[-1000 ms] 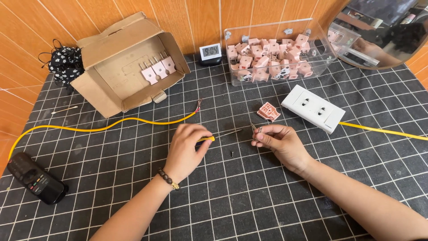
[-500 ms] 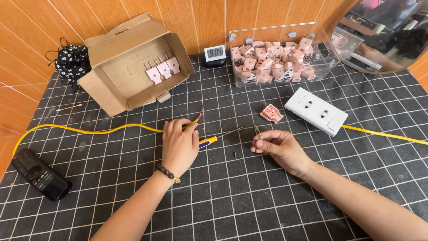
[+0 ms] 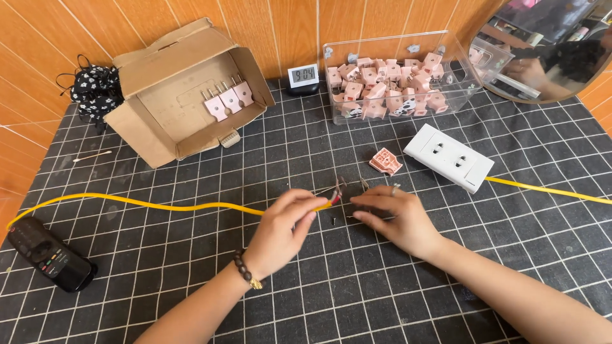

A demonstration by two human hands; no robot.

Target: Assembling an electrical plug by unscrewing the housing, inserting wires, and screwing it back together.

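A yellow cable (image 3: pixel 159 205) lies across the gridded mat, its stripped end pinched in the left hand (image 3: pixel 284 226); the right hand (image 3: pixel 395 220) pinches the bare wire tips beside it. No plug is fitted yet; a pink plug half (image 3: pixel 386 160) waits near a white socket strip (image 3: pixel 449 157)

the yellow cable (image 3: pixel 159 205) runs under the left hand (image 3: pixel 284 226), so its stripped end is partly hidden by the fingers. whatever the right hand (image 3: pixel 398 220) pinches is too small to tell. a second yellow cable (image 3: pixel 548 190) leaves the right edge. the round mirror (image 3: pixel 548 48) is cut off at the top corner, its reflection blurred. both forearms run out at the bottom edge.
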